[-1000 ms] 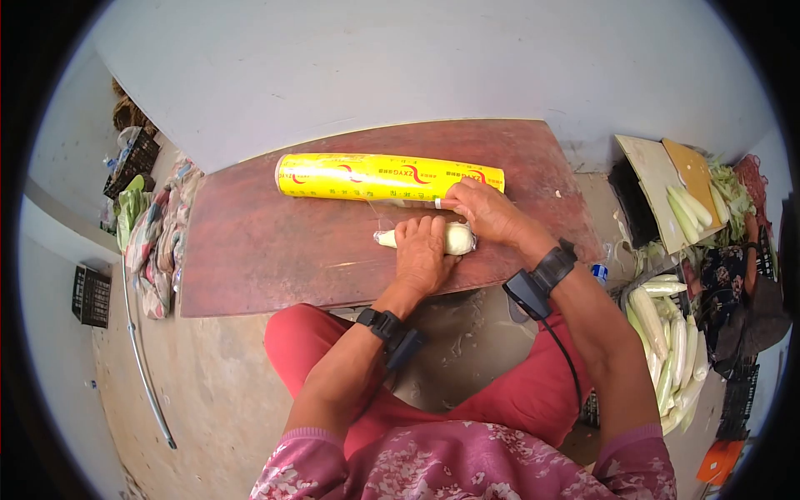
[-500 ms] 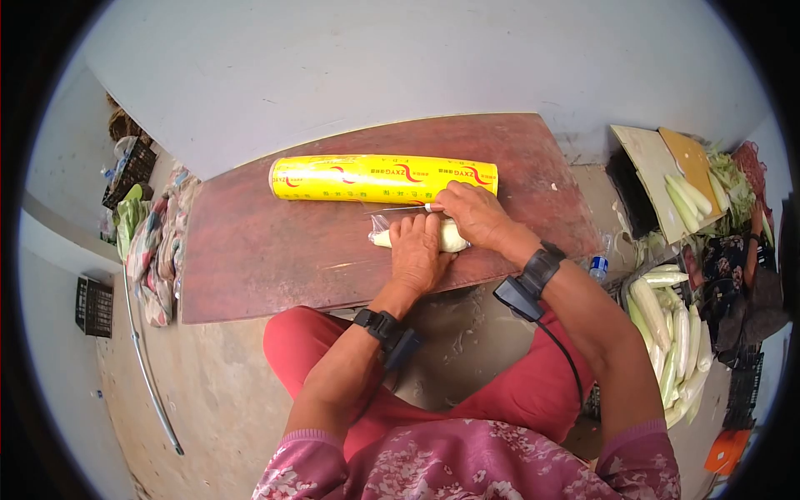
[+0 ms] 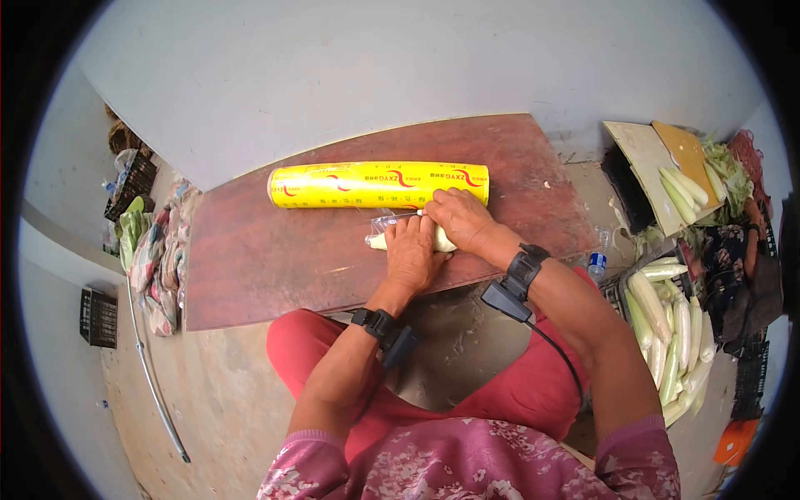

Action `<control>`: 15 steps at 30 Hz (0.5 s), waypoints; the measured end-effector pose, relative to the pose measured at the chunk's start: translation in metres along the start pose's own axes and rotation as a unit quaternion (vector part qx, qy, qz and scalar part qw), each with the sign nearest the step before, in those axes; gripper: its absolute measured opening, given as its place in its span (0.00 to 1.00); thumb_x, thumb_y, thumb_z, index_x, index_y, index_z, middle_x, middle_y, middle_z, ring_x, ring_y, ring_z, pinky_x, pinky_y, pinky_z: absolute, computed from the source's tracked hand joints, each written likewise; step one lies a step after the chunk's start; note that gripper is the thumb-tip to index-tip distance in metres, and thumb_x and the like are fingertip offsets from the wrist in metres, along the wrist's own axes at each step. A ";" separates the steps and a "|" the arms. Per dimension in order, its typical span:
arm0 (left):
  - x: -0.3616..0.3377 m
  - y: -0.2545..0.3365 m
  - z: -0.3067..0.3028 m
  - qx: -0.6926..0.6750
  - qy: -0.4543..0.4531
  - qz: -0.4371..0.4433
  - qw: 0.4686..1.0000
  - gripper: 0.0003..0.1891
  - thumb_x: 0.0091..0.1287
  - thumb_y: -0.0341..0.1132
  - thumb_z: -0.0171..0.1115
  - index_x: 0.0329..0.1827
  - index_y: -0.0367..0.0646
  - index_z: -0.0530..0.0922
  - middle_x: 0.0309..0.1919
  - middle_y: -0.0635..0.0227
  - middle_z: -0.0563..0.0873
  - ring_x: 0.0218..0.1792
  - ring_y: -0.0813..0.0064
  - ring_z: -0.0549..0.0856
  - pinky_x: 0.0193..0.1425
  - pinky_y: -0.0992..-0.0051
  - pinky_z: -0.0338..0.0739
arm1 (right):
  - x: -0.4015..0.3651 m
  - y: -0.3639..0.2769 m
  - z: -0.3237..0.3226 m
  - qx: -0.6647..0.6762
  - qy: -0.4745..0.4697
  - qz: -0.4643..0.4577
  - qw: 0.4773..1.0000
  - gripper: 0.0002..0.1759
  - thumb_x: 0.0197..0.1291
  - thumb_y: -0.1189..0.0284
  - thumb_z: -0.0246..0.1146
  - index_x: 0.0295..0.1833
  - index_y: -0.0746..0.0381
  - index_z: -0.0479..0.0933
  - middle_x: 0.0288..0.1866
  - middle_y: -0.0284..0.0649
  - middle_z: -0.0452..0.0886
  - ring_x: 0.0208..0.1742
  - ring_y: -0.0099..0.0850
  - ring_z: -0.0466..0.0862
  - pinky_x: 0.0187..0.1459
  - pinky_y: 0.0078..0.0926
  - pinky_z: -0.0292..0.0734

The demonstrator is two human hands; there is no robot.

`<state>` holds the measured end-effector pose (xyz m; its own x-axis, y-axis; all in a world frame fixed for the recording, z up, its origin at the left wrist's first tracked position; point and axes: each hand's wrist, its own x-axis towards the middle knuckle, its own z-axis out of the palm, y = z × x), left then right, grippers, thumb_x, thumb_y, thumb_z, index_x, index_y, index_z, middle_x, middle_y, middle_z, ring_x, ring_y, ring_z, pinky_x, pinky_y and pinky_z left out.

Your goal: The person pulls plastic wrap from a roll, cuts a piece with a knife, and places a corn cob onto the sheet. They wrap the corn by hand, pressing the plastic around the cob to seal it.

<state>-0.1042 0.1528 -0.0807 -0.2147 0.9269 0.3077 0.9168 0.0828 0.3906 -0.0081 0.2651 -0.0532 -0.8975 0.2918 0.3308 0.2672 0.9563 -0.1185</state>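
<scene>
A pale green-white vegetable [image 3: 443,242], partly in clear plastic film [image 3: 379,227], lies on the red-brown board. My left hand [image 3: 412,252] presses over it, fingers curled round its middle; its far side is hidden under that hand. Just to the right, my right hand [image 3: 458,218] is closed on a thin knife [image 3: 420,212], of which only a small light bit shows by the fingertips. Right behind both hands lies a thick yellow roll of cling film [image 3: 367,185] with red and green print, close to my right fingers.
The board [image 3: 258,267] reaches to the white wall. At right, a crate holds long pale vegetables [image 3: 667,333], near a small bottle [image 3: 597,265] and another person's arm [image 3: 752,242]. At left are a patterned cloth [image 3: 158,267], a pole [image 3: 150,375] and a black crate [image 3: 98,318].
My right hand has moved slightly left, nearer my left hand, and the knife blade no longer shows along the roll. My left hand keeps its hold; the view has shifted a little.
</scene>
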 end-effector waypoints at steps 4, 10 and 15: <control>-0.001 0.000 -0.003 0.008 -0.021 -0.002 1.000 0.28 0.46 0.40 0.73 0.48 0.45 0.70 0.43 0.62 0.77 0.49 0.59 0.73 0.57 0.60 0.61 | -0.007 0.001 -0.003 0.002 -0.010 0.002 1.000 0.06 0.53 0.73 0.58 0.36 0.60 0.78 0.39 0.41 0.77 0.45 0.40 0.79 0.47 0.37 0.74; -0.003 -0.006 -0.005 0.010 -0.029 0.001 1.000 0.28 0.46 0.42 0.73 0.48 0.45 0.71 0.44 0.61 0.78 0.50 0.58 0.73 0.57 0.59 0.62 | -0.018 0.012 -0.004 0.037 0.002 -0.005 0.999 0.07 0.54 0.73 0.57 0.37 0.61 0.79 0.38 0.42 0.77 0.45 0.42 0.79 0.47 0.38 0.74; -0.003 -0.013 -0.004 0.027 -0.045 0.005 0.999 0.29 0.45 0.43 0.74 0.48 0.44 0.71 0.44 0.60 0.78 0.50 0.56 0.73 0.57 0.59 0.62 | -0.034 0.025 -0.012 0.051 -0.001 0.011 0.999 0.07 0.55 0.73 0.57 0.37 0.61 0.79 0.38 0.43 0.77 0.45 0.43 0.78 0.44 0.38 0.74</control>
<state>-0.1169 0.1475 -0.0837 -0.1756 0.9570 0.2308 0.9365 0.0901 0.3390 0.0331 0.2797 -0.0563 -0.8929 0.3120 0.3247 0.2498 0.9431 -0.2194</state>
